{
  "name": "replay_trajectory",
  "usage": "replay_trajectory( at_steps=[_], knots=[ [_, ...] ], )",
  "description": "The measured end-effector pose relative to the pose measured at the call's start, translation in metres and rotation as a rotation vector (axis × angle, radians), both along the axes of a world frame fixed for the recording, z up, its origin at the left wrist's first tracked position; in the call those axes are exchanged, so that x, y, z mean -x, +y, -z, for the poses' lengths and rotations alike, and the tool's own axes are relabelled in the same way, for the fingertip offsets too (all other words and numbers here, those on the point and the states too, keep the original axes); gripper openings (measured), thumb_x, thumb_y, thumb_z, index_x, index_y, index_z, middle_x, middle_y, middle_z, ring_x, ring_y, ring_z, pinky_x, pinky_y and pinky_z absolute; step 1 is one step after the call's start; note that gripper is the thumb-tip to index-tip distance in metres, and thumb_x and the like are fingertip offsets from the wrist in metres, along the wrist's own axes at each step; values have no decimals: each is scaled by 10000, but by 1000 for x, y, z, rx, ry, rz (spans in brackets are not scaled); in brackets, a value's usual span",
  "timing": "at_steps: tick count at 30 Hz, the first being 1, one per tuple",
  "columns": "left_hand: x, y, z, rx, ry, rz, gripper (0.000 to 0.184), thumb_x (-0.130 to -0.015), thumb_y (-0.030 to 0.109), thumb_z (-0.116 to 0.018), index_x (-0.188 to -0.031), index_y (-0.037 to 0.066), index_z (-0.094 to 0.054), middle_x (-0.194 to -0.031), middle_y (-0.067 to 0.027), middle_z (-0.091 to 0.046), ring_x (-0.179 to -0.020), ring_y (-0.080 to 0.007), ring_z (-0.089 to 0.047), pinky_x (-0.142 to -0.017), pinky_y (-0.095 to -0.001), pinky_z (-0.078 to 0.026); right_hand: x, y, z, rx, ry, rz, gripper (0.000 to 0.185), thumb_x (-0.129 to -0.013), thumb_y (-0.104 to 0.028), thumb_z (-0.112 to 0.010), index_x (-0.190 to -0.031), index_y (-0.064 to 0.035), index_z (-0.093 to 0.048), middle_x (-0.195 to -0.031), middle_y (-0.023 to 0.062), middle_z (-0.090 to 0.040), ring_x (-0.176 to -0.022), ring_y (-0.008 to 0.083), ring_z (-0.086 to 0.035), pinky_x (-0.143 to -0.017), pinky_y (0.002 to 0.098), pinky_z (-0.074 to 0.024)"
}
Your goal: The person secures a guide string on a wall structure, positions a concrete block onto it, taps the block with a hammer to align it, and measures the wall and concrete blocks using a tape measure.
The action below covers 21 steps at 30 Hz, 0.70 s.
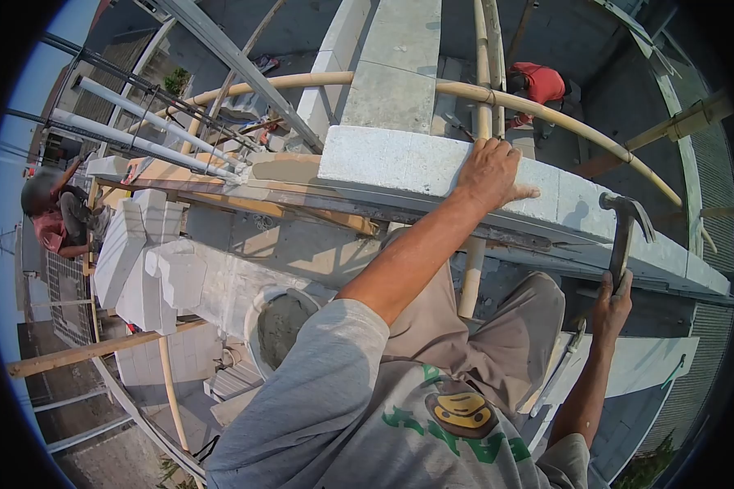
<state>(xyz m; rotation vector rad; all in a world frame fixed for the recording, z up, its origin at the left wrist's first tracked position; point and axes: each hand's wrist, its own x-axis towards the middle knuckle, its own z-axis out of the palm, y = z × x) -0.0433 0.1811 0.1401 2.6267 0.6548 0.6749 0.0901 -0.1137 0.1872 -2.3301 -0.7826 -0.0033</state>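
Note:
A row of white lightweight concrete blocks (387,159) runs across the view in front of me. My left hand (491,175) presses on the top of the row, its fingers bent over the far edge and its thumb out to the right. In my right hand (612,303) is a claw hammer (622,236), gripped by the lower handle with the head up, near the right part of the row. Grey mortar (285,171) lies on the course just left of the end block. A white bucket (255,314) of wet mortar stands by my left arm.
Bamboo poles (318,79) cross beyond the wall. Loose white blocks (122,253) are stacked on the left. A co-worker (57,212) crouches at far left; another person in red (542,85) bends down below, beyond the wall. Steel rods (114,147) jut in at upper left.

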Motion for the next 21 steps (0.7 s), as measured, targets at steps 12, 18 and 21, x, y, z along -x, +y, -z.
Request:
replay_trajectory(
  at_steps=[12, 18, 21],
  knots=[
    [1, 1, 1, -34, 24, -21, 764, -668, 643, -699, -1088, 8, -634, -1016, -115, -620, -1039, -243, -550, -927, -359, -374, 23, -11, 8, -348, 285, 30, 282, -950, -325, -580, -1031, -61, -527, -681, -32, -479, -560, 33, -414, -484, 201, -325],
    [2, 1, 0, -20, 33, -14, 775, -671, 646, -695, -1098, 3, -631, -1030, -116, -619, -1053, -242, -542, -932, -359, -374, 36, -14, 6, -445, 298, -7, 233, -957, -298, -578, -961, -79, -499, -684, -38, -441, -564, 32, -406, -492, 193, -315],
    [2, 1, -1, -9, 35, -10, 777, -677, 645, -693, -1107, 1, -629, -1040, -120, -618, -1059, -244, -542, -940, -363, -373, 32, -25, 10, -448, 339, -32, 271, -954, -311, -584, -997, -53, -515, -726, -10, -484, -607, 53, -454, -536, 196, -368]
  ],
)
